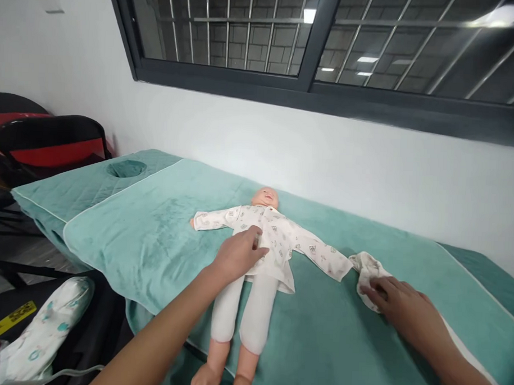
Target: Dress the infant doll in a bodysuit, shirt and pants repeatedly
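Note:
A baby doll [267, 197] lies on its back on the green bed cover, arms spread, in a white printed shirt [276, 232] and white leggings [259, 316]. Its feet are bare. My left hand [238, 253] rests on the front of the shirt, thumb and forefinger apart. Over on the right, my right hand [404, 310] pinches the edge of a crumpled white cloth [366, 269] between thumb and fingers. That cloth lies by the end of the doll's sleeve, and its full shape cannot be made out.
The bed [154, 245] stands against a white wall under a barred window [246, 29]. At its left end is a round face hole [126, 168]. Black and red chairs [56, 143] stand to the left. A printed white diaper [52, 326] lies on a dark seat at lower left.

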Action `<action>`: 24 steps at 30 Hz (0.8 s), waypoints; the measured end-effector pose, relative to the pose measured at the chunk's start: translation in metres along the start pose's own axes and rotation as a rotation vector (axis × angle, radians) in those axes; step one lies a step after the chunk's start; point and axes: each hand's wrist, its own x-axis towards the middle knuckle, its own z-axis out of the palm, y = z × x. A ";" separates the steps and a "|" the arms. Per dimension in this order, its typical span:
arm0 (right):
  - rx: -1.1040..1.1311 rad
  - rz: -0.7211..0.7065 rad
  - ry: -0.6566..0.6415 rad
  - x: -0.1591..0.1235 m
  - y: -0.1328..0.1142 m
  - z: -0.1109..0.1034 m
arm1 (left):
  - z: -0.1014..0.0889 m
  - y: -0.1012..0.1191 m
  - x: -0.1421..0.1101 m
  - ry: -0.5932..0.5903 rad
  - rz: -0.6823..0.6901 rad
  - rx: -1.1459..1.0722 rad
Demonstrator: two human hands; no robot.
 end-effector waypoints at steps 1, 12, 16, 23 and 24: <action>0.010 -0.084 -0.048 -0.001 0.004 -0.004 | 0.002 0.002 -0.004 0.006 0.000 0.064; 0.235 -0.270 -0.335 -0.001 -0.046 -0.066 | -0.004 -0.014 -0.032 0.013 0.069 -0.055; 0.637 -0.244 -0.349 -0.003 -0.115 -0.098 | -0.015 0.009 -0.045 -0.106 0.179 -0.401; 1.099 -0.410 -0.198 0.025 -0.229 -0.110 | -0.031 0.042 -0.056 -0.132 0.214 -0.647; 1.108 -0.429 -0.204 0.030 -0.239 -0.109 | -0.034 0.038 -0.055 -0.100 0.184 -0.643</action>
